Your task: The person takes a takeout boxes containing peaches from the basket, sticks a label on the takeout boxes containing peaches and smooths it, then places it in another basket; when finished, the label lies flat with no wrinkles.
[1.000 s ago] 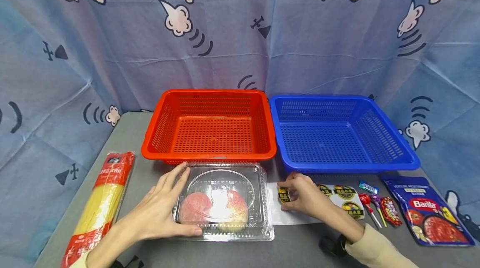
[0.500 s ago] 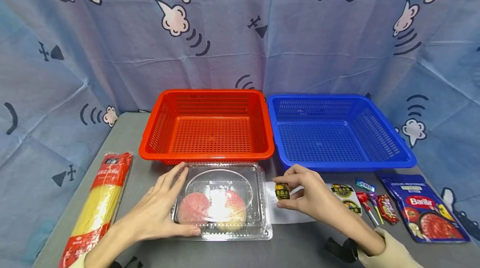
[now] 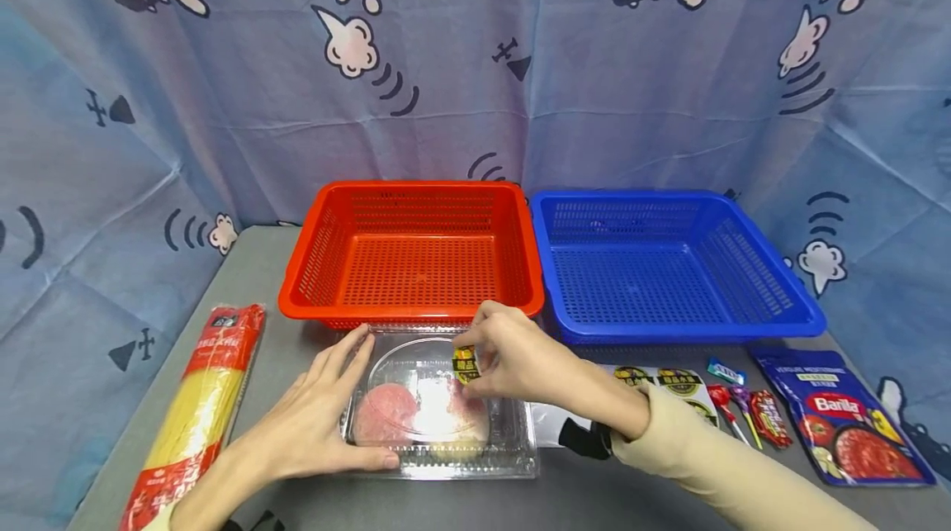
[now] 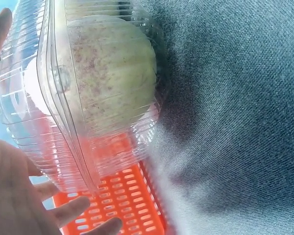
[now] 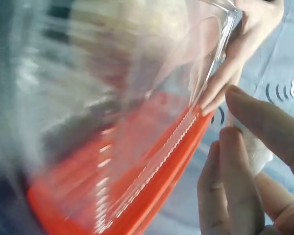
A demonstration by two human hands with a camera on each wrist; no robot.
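A clear plastic clamshell box (image 3: pixel 511 440) with two pinkish peaches (image 3: pixel 385 414) inside lies in front of the red basket, its lid down. My left hand (image 3: pixel 315 424) rests along the box's left side, fingers spread and fairly straight, thumb by the front edge. In the left wrist view, its fingers lie beside the ridged wall, and a pale, red-speckled peach (image 4: pixel 112 73) shows through. Over the lid's right half, my right hand (image 3: pixel 516 357) pinches a black-and-gold round sticker (image 3: pixel 466 365) between thumb and fingers; the sticker is bent.
Behind the box stand a red basket (image 3: pixel 412 312) and a blue basket (image 3: pixel 694 331). To the right are a sticker sheet (image 3: pixel 679 380), two lollipops (image 3: pixel 722 399), small wrapped sweets (image 3: pixel 770 419) and a Barilla sauce pouch (image 3: pixel 843 415). A spaghetti pack (image 3: pixel 204 407) lies left.
My right hand has peeled the sticker off the sheet and carried it left, over the box. My left hand has stayed in place at the box.
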